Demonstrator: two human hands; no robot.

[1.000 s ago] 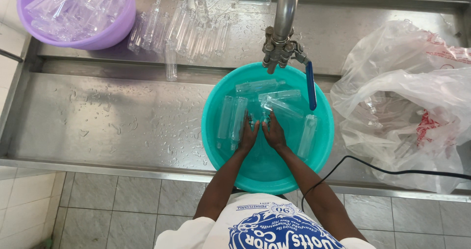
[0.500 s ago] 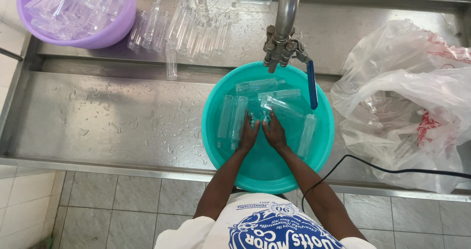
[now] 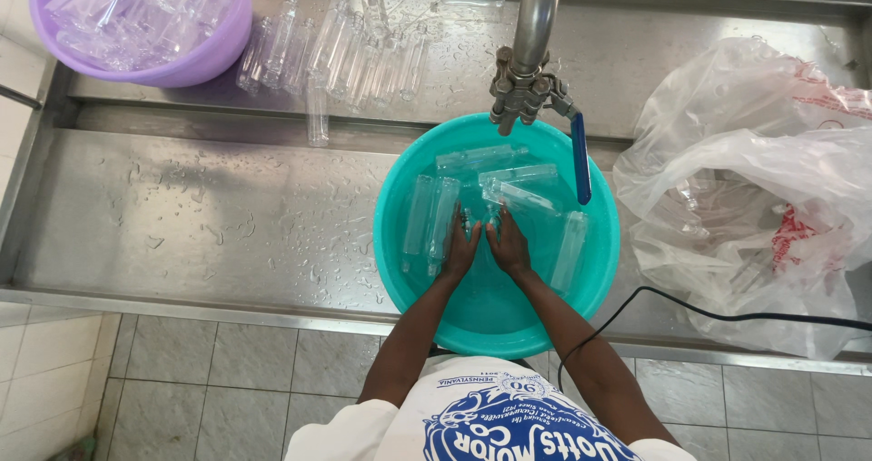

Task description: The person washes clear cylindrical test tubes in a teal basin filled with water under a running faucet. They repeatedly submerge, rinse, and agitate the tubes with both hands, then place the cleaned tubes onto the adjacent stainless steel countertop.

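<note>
Down at the teal basin's (image 3: 595, 284) middle, I'm pinching a clear bottle (image 3: 480, 225) between my left hand (image 3: 460, 247) and right hand (image 3: 507, 246), fingers pressed together underwater.

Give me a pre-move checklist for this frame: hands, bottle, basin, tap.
1. Both hands in the teal basin: ok; left hand, right hand side by side.
2. Clear bottle gripped between them: cannot tell, water blurs it.
3. Basin seated in the steel sink: ok.
4. Tap over basin: ok; flow cannot tell.
5. Black cable clear of water: ok.
</note>
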